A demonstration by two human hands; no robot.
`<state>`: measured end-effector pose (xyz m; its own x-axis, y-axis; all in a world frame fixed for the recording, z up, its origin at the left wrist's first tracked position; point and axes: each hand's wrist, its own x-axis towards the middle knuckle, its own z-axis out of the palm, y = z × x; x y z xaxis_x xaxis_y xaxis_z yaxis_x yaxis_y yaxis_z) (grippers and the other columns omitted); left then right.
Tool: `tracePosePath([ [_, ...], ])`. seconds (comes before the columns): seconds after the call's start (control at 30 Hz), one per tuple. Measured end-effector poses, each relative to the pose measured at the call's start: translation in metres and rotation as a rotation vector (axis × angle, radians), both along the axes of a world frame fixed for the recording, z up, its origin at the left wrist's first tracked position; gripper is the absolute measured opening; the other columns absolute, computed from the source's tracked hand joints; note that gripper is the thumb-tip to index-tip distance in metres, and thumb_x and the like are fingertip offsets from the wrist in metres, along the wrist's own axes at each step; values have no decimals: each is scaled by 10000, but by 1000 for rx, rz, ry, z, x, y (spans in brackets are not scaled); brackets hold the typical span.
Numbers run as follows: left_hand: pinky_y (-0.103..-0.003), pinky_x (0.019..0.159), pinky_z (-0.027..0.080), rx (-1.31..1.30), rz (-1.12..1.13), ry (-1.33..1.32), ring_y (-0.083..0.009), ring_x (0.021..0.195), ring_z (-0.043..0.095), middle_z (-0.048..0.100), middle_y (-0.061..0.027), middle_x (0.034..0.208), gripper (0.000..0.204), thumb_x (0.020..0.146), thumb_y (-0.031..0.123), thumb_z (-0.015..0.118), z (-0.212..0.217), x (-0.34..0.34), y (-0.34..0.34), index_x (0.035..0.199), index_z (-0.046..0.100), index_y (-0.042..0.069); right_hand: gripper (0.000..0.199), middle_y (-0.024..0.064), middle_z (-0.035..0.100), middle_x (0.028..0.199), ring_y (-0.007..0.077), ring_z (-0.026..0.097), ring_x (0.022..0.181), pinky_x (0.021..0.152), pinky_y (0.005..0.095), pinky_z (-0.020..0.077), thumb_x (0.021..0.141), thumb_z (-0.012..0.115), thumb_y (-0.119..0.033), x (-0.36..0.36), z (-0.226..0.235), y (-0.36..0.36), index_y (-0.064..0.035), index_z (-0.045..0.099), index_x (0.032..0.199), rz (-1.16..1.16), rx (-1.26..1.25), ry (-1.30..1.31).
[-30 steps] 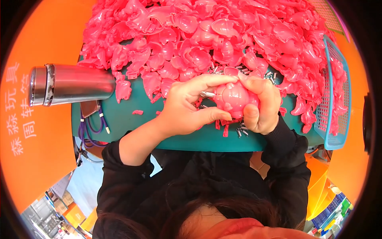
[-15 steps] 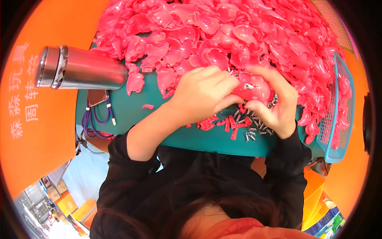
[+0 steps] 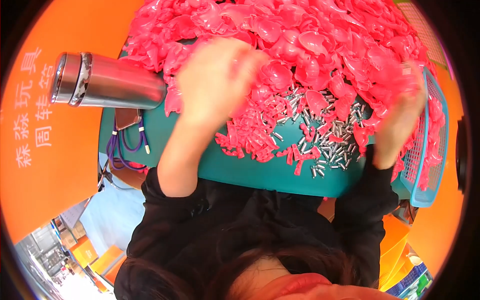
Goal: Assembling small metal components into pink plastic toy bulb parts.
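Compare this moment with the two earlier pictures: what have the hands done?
The hands parted: blurred left hand lifted over the heap of pink moulded plastic pieces, right hand swung toward the blue mesh basket. The joint grip on one piece ended. Steel flask unmoved.

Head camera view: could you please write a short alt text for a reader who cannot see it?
Two bare hands, blurred by motion, are raised apart over a heap of pink plastic pieces on a teal table: the left hand above the heap, the right hand beside a blue mesh basket. Small metal pins lie between them, and a steel flask lies to the left.
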<state>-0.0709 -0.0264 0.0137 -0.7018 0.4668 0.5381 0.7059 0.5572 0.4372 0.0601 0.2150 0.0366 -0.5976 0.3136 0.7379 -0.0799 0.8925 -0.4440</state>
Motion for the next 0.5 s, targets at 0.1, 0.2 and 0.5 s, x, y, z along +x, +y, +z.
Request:
tracePosePath([
  [0.1, -411, 685, 477, -272, 264, 74, -273, 839, 607, 633, -65, 827, 263, 772, 357, 686, 8, -22, -27, 830, 665, 102, 453, 231, 492, 1255, 358, 460, 1156, 1003, 380, 343, 936, 514, -282, 27, 3, 84, -69, 455, 1331, -630, 295, 30],
  [0.2, -387, 761, 470, -599, 316, 79, -269, 890, 594, 646, -50, 868, 168, 773, 244, 694, 6, -21, -34, 851, 675, 96, 518, 253, 464, 1276, 418, 451, 1144, 974, 470, 368, 905, 532, -377, 66, -20, 157, -182, 424, 1373, -1116, 224, -385],
  [0.5, -427, 780, 424, -592, 207, 166, -257, 900, 569, 634, -47, 873, 131, 724, 156, 681, 2, -22, -32, 844, 684, 106, 590, 305, 445, 1269, 474, 469, 1134, 898, 588, 394, 868, 511, -532, 77, -40, 187, -232, 426, 1369, -1341, 727, -293],
])
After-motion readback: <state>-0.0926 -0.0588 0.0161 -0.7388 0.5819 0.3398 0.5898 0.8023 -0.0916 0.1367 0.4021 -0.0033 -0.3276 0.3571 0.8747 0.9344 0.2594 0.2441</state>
